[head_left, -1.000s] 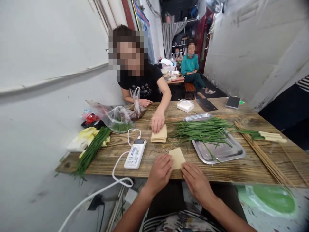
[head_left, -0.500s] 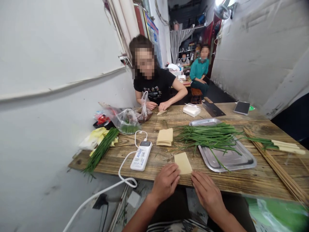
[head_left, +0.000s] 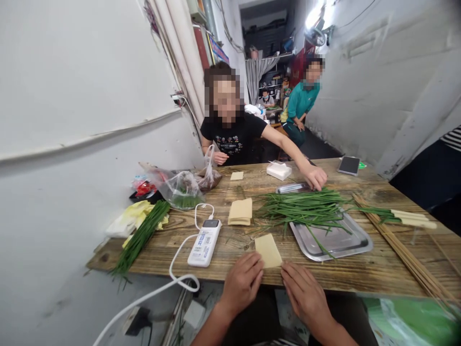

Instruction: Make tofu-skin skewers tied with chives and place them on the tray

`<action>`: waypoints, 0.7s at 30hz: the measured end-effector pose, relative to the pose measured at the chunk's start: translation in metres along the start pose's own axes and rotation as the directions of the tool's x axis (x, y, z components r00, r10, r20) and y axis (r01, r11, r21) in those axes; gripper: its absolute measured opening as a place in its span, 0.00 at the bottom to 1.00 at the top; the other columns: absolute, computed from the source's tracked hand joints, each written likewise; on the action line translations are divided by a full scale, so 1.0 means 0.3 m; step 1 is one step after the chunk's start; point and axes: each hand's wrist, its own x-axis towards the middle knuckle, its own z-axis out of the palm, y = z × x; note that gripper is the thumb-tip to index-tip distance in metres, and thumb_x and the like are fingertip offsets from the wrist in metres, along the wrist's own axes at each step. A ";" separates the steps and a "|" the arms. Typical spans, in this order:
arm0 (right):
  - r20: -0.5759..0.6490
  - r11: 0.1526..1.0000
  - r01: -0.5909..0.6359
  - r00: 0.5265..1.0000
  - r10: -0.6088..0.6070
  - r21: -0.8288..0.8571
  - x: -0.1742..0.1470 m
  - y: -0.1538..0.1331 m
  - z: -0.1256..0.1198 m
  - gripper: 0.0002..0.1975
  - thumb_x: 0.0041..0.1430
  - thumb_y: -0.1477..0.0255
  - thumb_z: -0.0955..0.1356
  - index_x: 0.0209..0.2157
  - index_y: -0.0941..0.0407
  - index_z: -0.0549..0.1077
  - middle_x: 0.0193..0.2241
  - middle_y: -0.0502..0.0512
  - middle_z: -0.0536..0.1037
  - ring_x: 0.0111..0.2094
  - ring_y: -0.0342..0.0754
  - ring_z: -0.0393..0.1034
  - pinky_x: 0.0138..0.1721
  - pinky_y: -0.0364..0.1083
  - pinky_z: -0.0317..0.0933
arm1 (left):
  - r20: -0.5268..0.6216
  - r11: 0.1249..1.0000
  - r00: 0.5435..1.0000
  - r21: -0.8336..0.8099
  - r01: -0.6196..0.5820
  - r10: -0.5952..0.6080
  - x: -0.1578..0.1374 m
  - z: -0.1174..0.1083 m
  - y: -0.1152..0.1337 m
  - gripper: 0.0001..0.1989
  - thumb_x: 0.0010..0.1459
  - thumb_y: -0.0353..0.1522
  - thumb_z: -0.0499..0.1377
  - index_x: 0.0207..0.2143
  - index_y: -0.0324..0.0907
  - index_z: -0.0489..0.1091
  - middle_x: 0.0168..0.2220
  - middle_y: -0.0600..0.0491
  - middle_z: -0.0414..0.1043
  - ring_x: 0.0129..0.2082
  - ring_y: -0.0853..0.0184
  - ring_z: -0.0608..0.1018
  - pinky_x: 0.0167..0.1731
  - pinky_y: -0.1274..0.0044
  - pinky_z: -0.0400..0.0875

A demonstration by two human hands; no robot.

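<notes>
A pale yellow square tofu sheet lies at the near side of the wooden table. My left hand pinches its left lower corner, the fingertips lying over the edge. At the right lower corner, my right hand grips with fingers drawn together; the thumb is partly hidden. Just beyond is a small stack of similar tofu sheets. Long green chives lie across a metal tray to the right of the stack.
A white power bank with a cable stands left. Farther left are more chives and plastic bags. Bamboo skewers and scallions lie right. A co-worker's hand is at the tray; one tofu sheet lies before that person.
The co-worker's arm has reached across to the chives, leaving a tofu sheet flat on the table. The person in green now leans forward. My hands stay at the sheet's corners; the view has shifted slightly.
</notes>
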 end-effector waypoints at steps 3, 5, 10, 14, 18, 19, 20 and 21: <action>0.040 0.996 -0.032 0.999 0.028 0.087 0.022 -0.004 -0.033 0.14 0.63 0.79 0.60 0.45 0.56 0.73 0.44 0.58 0.77 0.47 0.50 0.71 0.46 0.50 0.65 | 0.005 1.000 1.000 -0.007 -0.007 0.007 -0.002 0.001 -0.004 0.14 0.60 0.26 0.53 0.48 0.42 0.70 0.48 0.46 0.73 0.52 0.62 0.73 0.51 0.66 0.72; 0.072 0.988 -0.057 0.996 0.047 0.147 0.047 0.028 -0.070 0.13 0.64 0.76 0.60 0.45 0.55 0.73 0.43 0.58 0.77 0.45 0.48 0.71 0.45 0.49 0.66 | 0.014 1.000 1.000 -0.018 -0.013 0.013 -0.003 0.000 -0.007 0.14 0.61 0.26 0.53 0.48 0.41 0.69 0.48 0.45 0.73 0.52 0.62 0.73 0.51 0.66 0.72; 0.168 0.982 -0.166 0.969 0.179 -0.091 0.163 0.286 -0.184 0.15 0.65 0.72 0.59 0.34 0.57 0.77 0.30 0.58 0.77 0.32 0.48 0.68 0.37 0.47 0.61 | 0.009 0.999 1.000 -0.021 -0.026 0.026 -0.003 -0.003 -0.010 0.14 0.61 0.27 0.53 0.48 0.41 0.70 0.48 0.45 0.73 0.51 0.61 0.74 0.51 0.65 0.73; 0.416 0.874 -0.247 0.804 0.426 -0.418 0.263 0.502 -0.228 0.15 0.62 0.73 0.61 0.28 0.57 0.77 0.27 0.58 0.75 0.33 0.50 0.66 0.38 0.47 0.54 | 0.000 0.999 1.000 -0.027 -0.018 0.018 -0.007 -0.002 -0.013 0.14 0.61 0.27 0.53 0.49 0.43 0.70 0.49 0.46 0.73 0.51 0.61 0.74 0.51 0.65 0.73; 0.534 0.844 -0.197 0.698 0.478 -0.498 0.304 0.572 -0.206 0.09 0.59 0.74 0.64 0.33 0.58 0.77 0.32 0.58 0.75 0.39 0.52 0.66 0.39 0.46 0.52 | 0.012 0.999 1.000 -0.037 -0.012 0.013 -0.011 0.001 -0.018 0.14 0.61 0.28 0.54 0.49 0.43 0.70 0.50 0.47 0.73 0.52 0.61 0.73 0.51 0.65 0.73; 0.540 0.842 -0.184 0.694 0.476 -0.506 0.306 0.576 -0.198 0.08 0.59 0.74 0.65 0.34 0.58 0.77 0.34 0.59 0.75 0.40 0.53 0.66 0.39 0.46 0.53 | 0.014 0.999 1.000 -0.040 -0.009 0.010 -0.012 0.002 -0.019 0.14 0.61 0.28 0.54 0.49 0.43 0.70 0.50 0.47 0.73 0.52 0.61 0.73 0.51 0.65 0.72; 0.544 0.843 -0.175 0.694 0.472 -0.508 0.308 0.579 -0.190 0.08 0.58 0.73 0.65 0.35 0.59 0.76 0.34 0.59 0.75 0.40 0.53 0.66 0.39 0.46 0.53 | 0.014 0.999 1.000 -0.042 -0.006 0.007 -0.013 0.003 -0.019 0.14 0.61 0.28 0.54 0.49 0.43 0.70 0.50 0.47 0.73 0.52 0.61 0.73 0.52 0.65 0.72; 0.548 0.847 -0.170 0.695 0.465 -0.503 0.309 0.584 -0.184 0.07 0.58 0.73 0.66 0.35 0.59 0.76 0.34 0.60 0.75 0.40 0.53 0.66 0.39 0.45 0.53 | 0.015 0.999 1.000 -0.044 -0.005 0.005 -0.013 0.003 -0.020 0.14 0.61 0.28 0.53 0.49 0.43 0.70 0.50 0.47 0.72 0.52 0.61 0.73 0.52 0.66 0.72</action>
